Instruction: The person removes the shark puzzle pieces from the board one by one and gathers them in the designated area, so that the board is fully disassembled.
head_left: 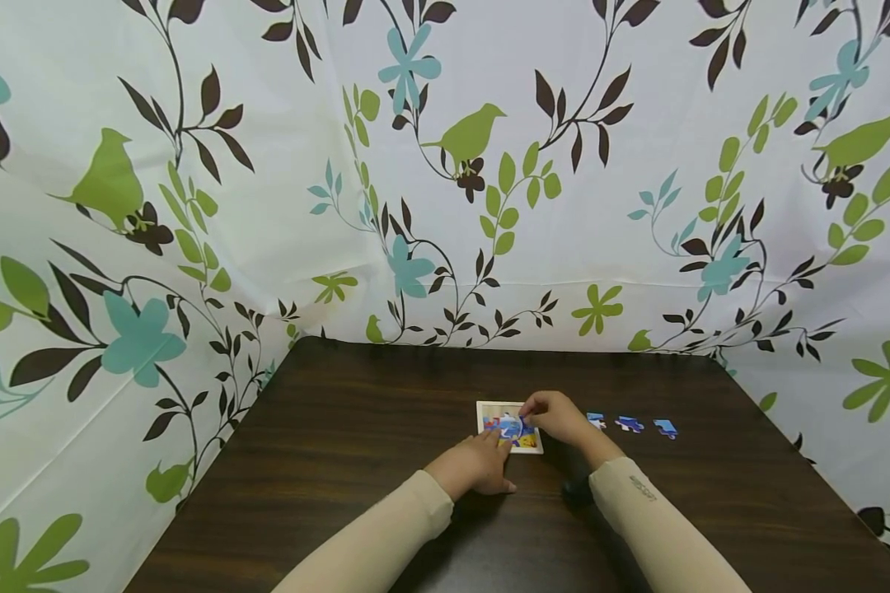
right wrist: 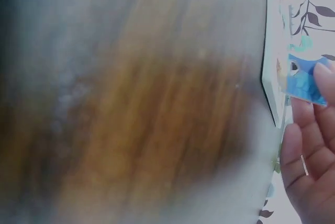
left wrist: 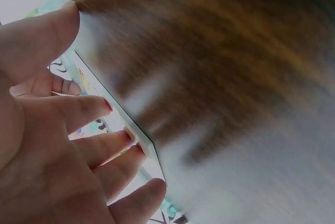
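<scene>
A jigsaw puzzle in a pale frame (head_left: 536,450) lies on the dark table, with colourful pieces in it. The fingertips of my left hand (head_left: 473,464) rest on its near left side, fingers fairly straight and spread; in the left wrist view they reach over the frame's edge. My right hand (head_left: 559,418) is at the puzzle's right side. Between its thumb and fingers it pinches a blue puzzle piece (right wrist: 304,81), which has a dark eye-like spot and is held tilted over the frame in the right wrist view.
To the right of the right hand, three loose pieces lie in a row: one partly behind the hand (head_left: 597,420), a middle piece (head_left: 629,424) and a far right piece (head_left: 666,428). A patterned cloth (head_left: 445,288) hangs behind the wood-grain table (head_left: 341,461).
</scene>
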Demonstrator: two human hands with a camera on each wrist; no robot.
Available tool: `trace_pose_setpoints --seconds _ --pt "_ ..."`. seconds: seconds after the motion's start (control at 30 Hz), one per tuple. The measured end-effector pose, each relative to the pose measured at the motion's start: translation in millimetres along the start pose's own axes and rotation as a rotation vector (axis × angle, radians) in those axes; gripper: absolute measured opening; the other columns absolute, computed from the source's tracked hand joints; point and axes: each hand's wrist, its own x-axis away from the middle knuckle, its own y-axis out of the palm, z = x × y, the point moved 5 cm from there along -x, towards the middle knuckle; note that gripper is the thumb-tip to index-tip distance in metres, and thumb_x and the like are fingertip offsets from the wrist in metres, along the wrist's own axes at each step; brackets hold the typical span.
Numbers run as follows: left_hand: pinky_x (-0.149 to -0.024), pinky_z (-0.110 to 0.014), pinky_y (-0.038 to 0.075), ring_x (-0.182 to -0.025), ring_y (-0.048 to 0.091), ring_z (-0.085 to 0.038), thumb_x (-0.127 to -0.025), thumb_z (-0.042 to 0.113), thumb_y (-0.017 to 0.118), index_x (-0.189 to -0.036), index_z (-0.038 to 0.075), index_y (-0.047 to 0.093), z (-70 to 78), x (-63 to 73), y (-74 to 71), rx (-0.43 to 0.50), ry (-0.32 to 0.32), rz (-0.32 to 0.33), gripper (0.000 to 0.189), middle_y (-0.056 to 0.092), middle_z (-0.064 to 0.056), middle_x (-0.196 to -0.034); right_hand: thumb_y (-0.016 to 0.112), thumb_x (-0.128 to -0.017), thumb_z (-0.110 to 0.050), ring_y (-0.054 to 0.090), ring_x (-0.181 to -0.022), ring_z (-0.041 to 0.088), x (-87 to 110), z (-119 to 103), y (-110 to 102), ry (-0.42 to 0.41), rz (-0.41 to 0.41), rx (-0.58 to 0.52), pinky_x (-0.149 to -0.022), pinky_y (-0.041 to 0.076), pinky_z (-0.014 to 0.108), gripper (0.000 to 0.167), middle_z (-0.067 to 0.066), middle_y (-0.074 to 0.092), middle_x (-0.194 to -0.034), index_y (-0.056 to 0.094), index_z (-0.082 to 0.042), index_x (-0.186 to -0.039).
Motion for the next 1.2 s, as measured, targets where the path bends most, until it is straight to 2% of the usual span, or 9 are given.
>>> trace_pose_setpoints --seconds 0.2,0.33,0.5,0.7,0.87,1.07,1.2 --pt "-0.12 -0.039 0.03 -0.15 0.03 -0.022 -0.091 0.058 0.062 -0.154 0.022 0.039 0.4 -0.7 -0.7 0.011 -0.004 -0.011 0.076 0.031 -0.004 -0.163 0.069 -0.09 -0.003 0.062 -0.087 0.017 1.6 1 -4 0.017 0.032 -0.014 -0.081 0.053 0.037 0.005 0.007 0.07 -0.094 0.071 -0.007 -0.092" --pt "-0.119 -0.04 0.032 -0.148 0.033 -0.022 -0.089 0.058 0.065 -0.152 0.022 0.042 2.2 -0.3 -1.8 0.002 -0.015 0.004 0.076 0.034 -0.004 -0.161 0.069 -0.09 -0.002 0.061 -0.086 0.018 1.8 2 -3 0.019 0.01 -0.021 -0.079 0.053 0.037 0.006 0.007 0.069 -0.093 0.07 -0.007 -0.091" --pt "-0.118 -0.044 0.033 -0.147 0.035 -0.026 -0.086 0.065 0.063 -0.153 0.029 0.04 8.4 -3.7 -1.2 -0.029 -0.028 0.02 0.079 0.037 -0.008 -0.159 0.071 -0.088 -0.002 0.061 -0.086 0.016 1.8 4 -1 0.017 -0.003 -0.014 -0.079 0.054 0.036 0.007 0.003 0.069 -0.092 0.071 -0.008 -0.091" --pt "-0.117 -0.051 0.032 -0.148 0.034 -0.027 -0.086 0.074 0.054 -0.152 0.037 0.038 16.7 -8.9 -2.4 -0.046 -0.062 0.025 0.078 0.038 -0.01 -0.157 0.071 -0.088 -0.003 0.062 -0.086 0.016 2.6 0 0 -0.031 -0.02 -0.017 -0.078 0.054 0.036 0.004 0.005 0.069 -0.092 0.071 -0.004 -0.092" --pt "-0.117 -0.052 0.031 -0.147 0.034 -0.025 -0.084 0.077 0.053 -0.151 0.038 0.04 17.1 -11.3 -1.9 -0.048 -0.084 0.021 0.079 0.038 -0.01 -0.157 0.072 -0.088 -0.005 0.062 -0.086 0.016 2.3 0 0 -0.007 -0.015 -0.019 -0.079 0.054 0.036 0.004 0.005 0.069 -0.092 0.071 -0.006 -0.092" --pt "-0.118 -0.05 0.031 -0.149 0.031 -0.025 -0.084 0.078 0.051 -0.151 0.042 0.037 16.5 -11.6 -1.4 -0.048 -0.089 -0.01 0.077 0.034 -0.008 -0.159 0.069 -0.09 -0.003 0.063 -0.087 0.018 1.6 2 -1 0.037 0.029 -0.028 -0.081 0.054 0.039 0.006 0.004 0.069 -0.093 0.071 -0.009 -0.091" --pt "-0.118 -0.05 0.031 -0.149 0.03 -0.025 -0.084 0.078 0.051 -0.151 0.044 0.036 16.4 -11.4 -1.6 -0.044 -0.089 -0.024 0.077 0.033 -0.008 -0.16 0.068 -0.091 -0.004 0.062 -0.087 0.019 1.0 3 -1 0.063 0.029 -0.033 -0.08 0.055 0.038 0.005 0.006 0.069 -0.093 0.071 -0.008 -0.092"
